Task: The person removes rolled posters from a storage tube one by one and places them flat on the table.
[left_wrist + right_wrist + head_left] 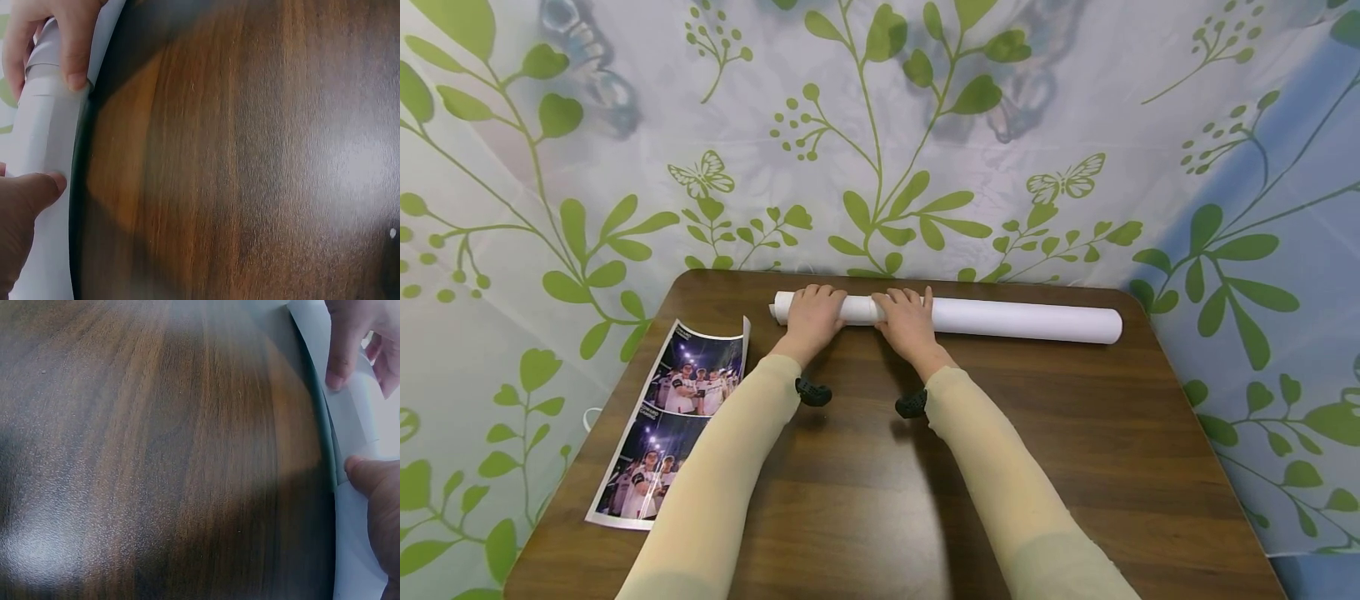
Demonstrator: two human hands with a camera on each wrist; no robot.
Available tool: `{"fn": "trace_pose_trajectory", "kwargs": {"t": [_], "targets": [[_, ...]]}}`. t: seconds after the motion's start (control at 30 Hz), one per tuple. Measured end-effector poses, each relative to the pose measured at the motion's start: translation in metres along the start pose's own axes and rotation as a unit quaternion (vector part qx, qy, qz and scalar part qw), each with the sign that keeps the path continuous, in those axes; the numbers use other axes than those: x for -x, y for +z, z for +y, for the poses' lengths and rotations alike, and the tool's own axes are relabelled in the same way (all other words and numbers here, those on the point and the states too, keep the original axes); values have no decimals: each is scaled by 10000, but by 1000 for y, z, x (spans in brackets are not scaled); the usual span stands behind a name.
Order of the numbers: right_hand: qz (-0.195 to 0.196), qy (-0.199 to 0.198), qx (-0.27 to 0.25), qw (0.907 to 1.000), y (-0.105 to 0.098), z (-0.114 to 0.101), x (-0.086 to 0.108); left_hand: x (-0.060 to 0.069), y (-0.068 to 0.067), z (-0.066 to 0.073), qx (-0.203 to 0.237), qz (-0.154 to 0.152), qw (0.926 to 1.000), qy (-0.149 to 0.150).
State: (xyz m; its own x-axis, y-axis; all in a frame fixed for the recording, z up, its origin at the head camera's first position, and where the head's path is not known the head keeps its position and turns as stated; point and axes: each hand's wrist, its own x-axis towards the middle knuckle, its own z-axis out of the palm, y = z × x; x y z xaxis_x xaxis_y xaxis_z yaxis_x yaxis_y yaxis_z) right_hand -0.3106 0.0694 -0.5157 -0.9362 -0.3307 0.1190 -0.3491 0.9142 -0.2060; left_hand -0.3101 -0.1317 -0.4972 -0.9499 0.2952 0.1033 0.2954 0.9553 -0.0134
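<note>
The white roll (1022, 320) lay side to side near the far edge of the surface (1060, 467), right under the curled fingers (822, 292). The left hand (812, 321) gripped it near its left end. The right hand (908, 325) gripped it just left of its middle.

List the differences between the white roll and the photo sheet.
Shape: the white roll is wound into a long tube, while the photo sheet is spread out, with a curled corner.
Look: the roll's outside is plain white; the sheet carries two printed pictures with white borders.
Pose: the roll lies crosswise near the far edge; the sheet runs lengthwise at the left.
Shared: both lie on the brown table.
</note>
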Motion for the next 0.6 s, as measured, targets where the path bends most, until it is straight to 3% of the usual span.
{"fn": "trace_pose_trajectory", "kwargs": {"t": [0.6], "targets": [[147, -13, -60, 9999, 2, 0, 1, -1, 2, -8, -64, -32, 10000, 5]]}}
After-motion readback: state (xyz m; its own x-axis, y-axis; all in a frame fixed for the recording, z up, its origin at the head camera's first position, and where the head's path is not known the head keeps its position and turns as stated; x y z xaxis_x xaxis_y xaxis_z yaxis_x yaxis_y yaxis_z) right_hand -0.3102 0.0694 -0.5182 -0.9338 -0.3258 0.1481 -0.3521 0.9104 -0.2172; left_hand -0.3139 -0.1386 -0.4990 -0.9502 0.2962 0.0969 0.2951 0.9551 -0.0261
